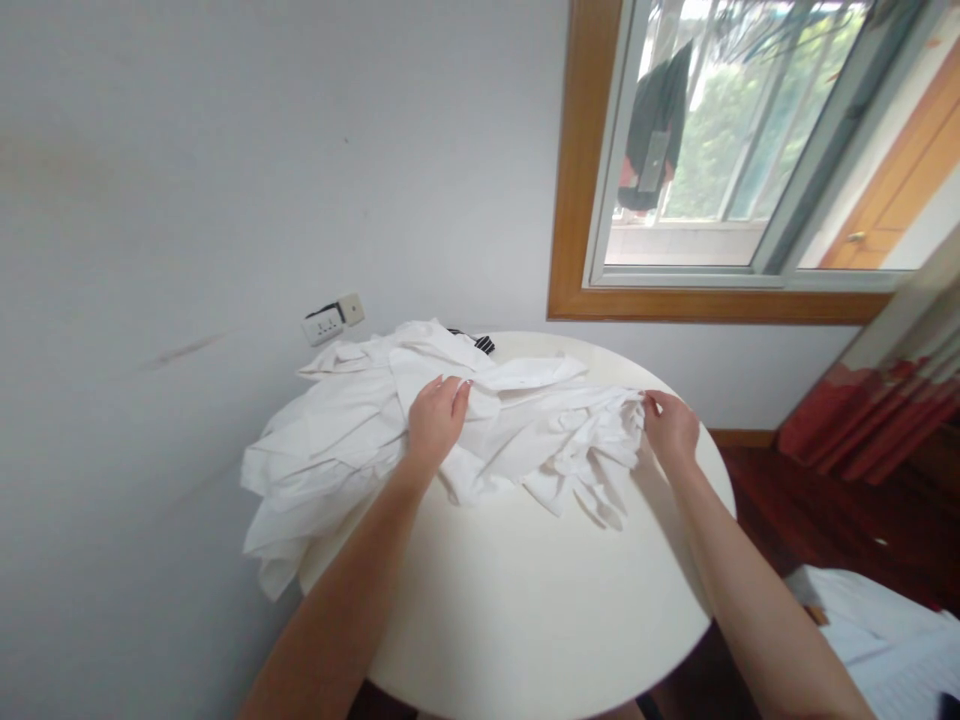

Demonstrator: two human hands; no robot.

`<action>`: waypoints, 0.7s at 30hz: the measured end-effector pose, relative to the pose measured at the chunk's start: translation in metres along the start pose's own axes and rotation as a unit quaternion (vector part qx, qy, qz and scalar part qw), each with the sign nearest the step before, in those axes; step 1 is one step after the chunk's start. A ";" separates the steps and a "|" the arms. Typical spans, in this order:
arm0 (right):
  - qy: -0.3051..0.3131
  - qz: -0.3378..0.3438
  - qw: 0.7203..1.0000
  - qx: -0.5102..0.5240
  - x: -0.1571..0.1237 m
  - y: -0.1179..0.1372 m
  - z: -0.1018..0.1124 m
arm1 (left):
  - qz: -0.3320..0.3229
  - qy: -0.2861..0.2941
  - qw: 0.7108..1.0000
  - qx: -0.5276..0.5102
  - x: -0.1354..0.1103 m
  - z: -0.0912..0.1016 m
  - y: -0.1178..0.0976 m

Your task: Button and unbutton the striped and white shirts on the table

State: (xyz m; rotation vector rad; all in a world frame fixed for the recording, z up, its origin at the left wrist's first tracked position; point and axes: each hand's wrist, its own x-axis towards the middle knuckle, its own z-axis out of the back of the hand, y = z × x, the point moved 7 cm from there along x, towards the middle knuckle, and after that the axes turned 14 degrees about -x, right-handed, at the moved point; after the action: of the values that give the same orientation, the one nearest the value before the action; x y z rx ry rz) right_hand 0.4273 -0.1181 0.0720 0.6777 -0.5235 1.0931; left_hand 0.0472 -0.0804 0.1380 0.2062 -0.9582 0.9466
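A crumpled white cloth garment (517, 430) stretches across the round white table (487, 600), with ties or narrow strips trailing at its right end. More white cloth (337, 430) is heaped on the left and hangs over the table's edge; I cannot tell whether it is one piece with the rest. My left hand (439, 415) pinches the cloth near the middle of the pile. At the gathered right end, my right hand (671, 425) grips the fabric between thumb and fingers.
Behind the pile lies a black-and-white striped item (484, 344). A wall socket (324, 325) is at the back left. A wood-framed window (720, 305) is beyond the table, with a curtain (862, 390) to the right. White material (885, 630) sits low at the right.
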 end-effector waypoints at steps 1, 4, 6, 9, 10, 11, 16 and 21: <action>0.000 -0.013 1.000 -0.023 0.001 -0.006 -0.001 | 0.022 -0.020 0.999 0.012 0.001 0.005 0.008; -0.010 -0.040 0.998 -0.049 0.004 -0.018 -0.001 | 0.068 -0.045 0.995 0.055 0.001 0.013 0.031; -0.032 -0.018 0.999 -0.021 0.006 -0.014 0.005 | 0.089 -0.031 0.993 0.077 0.000 0.012 0.043; -0.042 0.129 0.988 0.068 0.002 0.017 0.019 | 0.097 -0.010 0.991 0.093 -0.004 0.007 0.049; -0.033 0.190 0.976 0.099 -0.002 0.031 0.024 | 0.091 -0.007 0.991 0.094 -0.006 0.006 0.048; -0.021 0.242 0.962 0.125 -0.008 0.044 0.029 | 0.080 -0.004 0.992 0.092 -0.007 0.003 0.044; 0.039 0.360 0.922 0.139 -0.033 0.089 0.045 | -0.019 0.036 0.998 0.037 -0.008 -0.011 0.018; 0.059 0.355 0.926 0.117 -0.037 0.099 0.038 | -0.149 0.150 0.969 -0.129 -0.012 -0.028 -0.023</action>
State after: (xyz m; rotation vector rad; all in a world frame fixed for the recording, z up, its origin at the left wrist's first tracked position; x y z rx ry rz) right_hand 0.3196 -0.1392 0.0958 0.6348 -0.5530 1.8922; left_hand 0.0791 -0.0862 0.1180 -0.0167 -0.7354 0.5499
